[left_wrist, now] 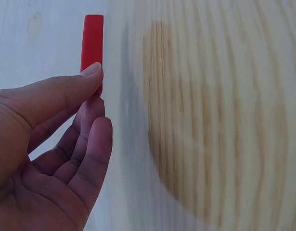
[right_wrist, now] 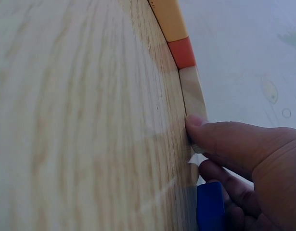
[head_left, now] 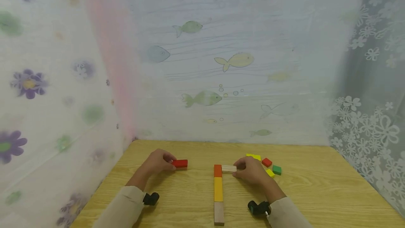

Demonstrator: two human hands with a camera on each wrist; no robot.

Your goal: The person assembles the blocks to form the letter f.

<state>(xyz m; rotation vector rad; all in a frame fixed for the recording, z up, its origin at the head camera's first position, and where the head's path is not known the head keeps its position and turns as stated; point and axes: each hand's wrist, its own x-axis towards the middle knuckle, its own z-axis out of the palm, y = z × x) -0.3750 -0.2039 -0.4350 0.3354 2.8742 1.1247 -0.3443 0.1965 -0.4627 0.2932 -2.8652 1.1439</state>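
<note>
Head view: the right hand pinches a pale block, its end against the orange block at the far end of the row. The left hand pinches a red block, apart from the row. In the right wrist view, a blue block shows beside the right hand; whether gripped, cannot tell. For good alignment, hold the pale block square, press lightly and avoid nudging the row.

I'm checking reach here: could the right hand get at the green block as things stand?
Probably, after letting go: the right hand pinches a pale wooden block, but the green block lies close by on the table, to that hand's right, with nothing on top.
</note>
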